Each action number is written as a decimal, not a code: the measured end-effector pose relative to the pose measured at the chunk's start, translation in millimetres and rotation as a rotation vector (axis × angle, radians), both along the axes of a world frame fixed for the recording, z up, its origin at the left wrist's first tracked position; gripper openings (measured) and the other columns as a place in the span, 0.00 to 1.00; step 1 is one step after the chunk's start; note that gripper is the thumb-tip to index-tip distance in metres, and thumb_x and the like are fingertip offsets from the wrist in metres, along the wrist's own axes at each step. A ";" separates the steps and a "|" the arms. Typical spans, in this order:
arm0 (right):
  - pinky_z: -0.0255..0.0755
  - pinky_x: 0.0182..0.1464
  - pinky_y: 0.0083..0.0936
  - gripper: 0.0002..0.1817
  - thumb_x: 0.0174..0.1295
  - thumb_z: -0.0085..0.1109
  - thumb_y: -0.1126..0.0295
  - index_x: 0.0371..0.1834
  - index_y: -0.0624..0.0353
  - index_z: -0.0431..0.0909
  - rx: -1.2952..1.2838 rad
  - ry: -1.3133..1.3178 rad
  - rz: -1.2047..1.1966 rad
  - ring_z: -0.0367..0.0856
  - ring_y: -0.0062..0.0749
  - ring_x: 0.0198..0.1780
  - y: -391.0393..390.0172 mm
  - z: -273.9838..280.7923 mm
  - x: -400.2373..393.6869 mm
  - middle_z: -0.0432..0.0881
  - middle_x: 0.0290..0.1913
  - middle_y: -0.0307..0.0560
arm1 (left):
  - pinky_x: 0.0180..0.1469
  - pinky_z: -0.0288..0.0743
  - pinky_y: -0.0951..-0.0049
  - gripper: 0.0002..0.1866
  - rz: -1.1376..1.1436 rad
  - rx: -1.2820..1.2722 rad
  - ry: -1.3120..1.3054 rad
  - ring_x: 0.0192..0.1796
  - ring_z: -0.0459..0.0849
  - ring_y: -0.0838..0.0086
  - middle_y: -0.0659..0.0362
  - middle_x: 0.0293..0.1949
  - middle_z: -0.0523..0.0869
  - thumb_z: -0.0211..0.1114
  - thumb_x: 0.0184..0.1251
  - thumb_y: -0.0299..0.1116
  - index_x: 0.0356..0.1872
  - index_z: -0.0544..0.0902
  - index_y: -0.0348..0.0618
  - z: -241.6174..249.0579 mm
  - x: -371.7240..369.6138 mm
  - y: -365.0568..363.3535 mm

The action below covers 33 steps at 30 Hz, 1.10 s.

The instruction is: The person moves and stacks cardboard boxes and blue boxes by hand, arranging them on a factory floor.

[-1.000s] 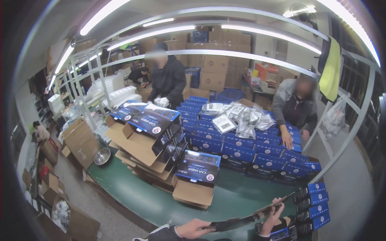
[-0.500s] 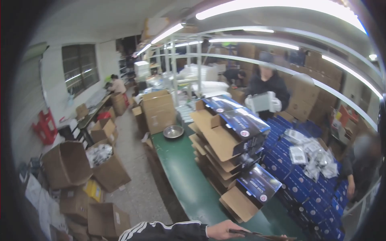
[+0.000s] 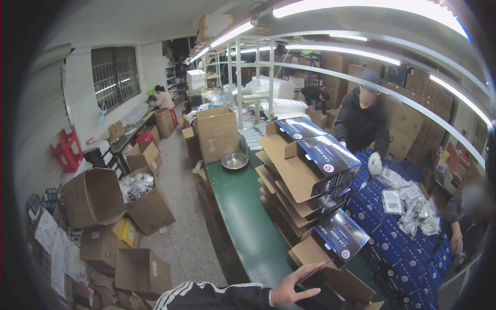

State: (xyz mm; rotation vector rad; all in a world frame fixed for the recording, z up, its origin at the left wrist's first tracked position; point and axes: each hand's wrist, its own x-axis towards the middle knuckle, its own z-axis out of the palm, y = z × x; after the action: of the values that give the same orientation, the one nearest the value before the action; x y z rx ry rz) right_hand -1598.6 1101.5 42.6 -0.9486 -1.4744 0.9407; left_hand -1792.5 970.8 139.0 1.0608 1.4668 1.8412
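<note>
My left hand (image 3: 293, 287) shows at the bottom edge, in a black sleeve with white stripes. Its fingers are spread and lie flat against a dark carton with brown flaps (image 3: 345, 290) on the green table (image 3: 243, 217). My right hand is out of the picture. Just beyond the carton lies a stack of flattened dark blue printed cartons (image 3: 310, 175), with one more (image 3: 338, 235) leaning at its foot.
Rows of small blue boxes (image 3: 398, 248) with plastic bags (image 3: 413, 209) on top cover the right of the table. A person in black (image 3: 364, 121) and another at the right edge (image 3: 465, 217) work there. A metal bowl (image 3: 234, 161) sits at the far end. Open cardboard boxes (image 3: 98, 199) crowd the floor on the left.
The view swung left and then settled. The flat carton I held in both hands now rests low on the table, with only my left hand spread on it. The person in black reaches down to the blue boxes.
</note>
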 end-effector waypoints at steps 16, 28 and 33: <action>0.69 0.47 0.19 0.14 0.41 0.74 0.73 0.32 0.51 0.80 -0.297 -0.105 0.489 0.73 0.28 0.43 37.1 -7.3 37.0 0.69 0.46 0.40 | 0.72 0.47 0.60 0.14 -0.190 0.053 0.231 0.71 0.58 0.62 0.54 0.67 0.63 0.47 0.76 0.34 0.55 0.77 0.50 -15.1 -8.9 -3.4; 0.71 0.37 0.29 0.34 0.32 0.64 0.52 0.45 0.58 0.74 -0.049 -0.387 -0.031 0.73 0.36 0.38 -43.0 51.5 -21.0 0.72 0.44 0.45 | 0.62 0.61 0.70 0.10 -0.105 -0.069 0.322 0.60 0.71 0.68 0.57 0.55 0.70 0.59 0.65 0.26 0.35 0.87 0.56 -27.2 -16.3 -4.9; 0.52 0.66 0.41 0.57 0.44 0.69 0.50 0.70 0.56 0.38 -0.167 -0.261 0.528 0.53 0.45 0.67 -12.2 55.9 16.6 0.47 0.70 0.56 | 0.66 0.57 0.67 0.05 -0.053 -0.224 0.155 0.65 0.68 0.68 0.59 0.54 0.76 0.63 0.64 0.33 0.39 0.86 0.56 -6.9 -31.8 -4.3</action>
State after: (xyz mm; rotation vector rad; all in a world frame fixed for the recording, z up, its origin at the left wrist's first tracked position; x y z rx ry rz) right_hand -1582.0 1089.3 98.5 -0.8357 -1.9443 1.3769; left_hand -1824.3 966.5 132.1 1.1383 1.6726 1.5453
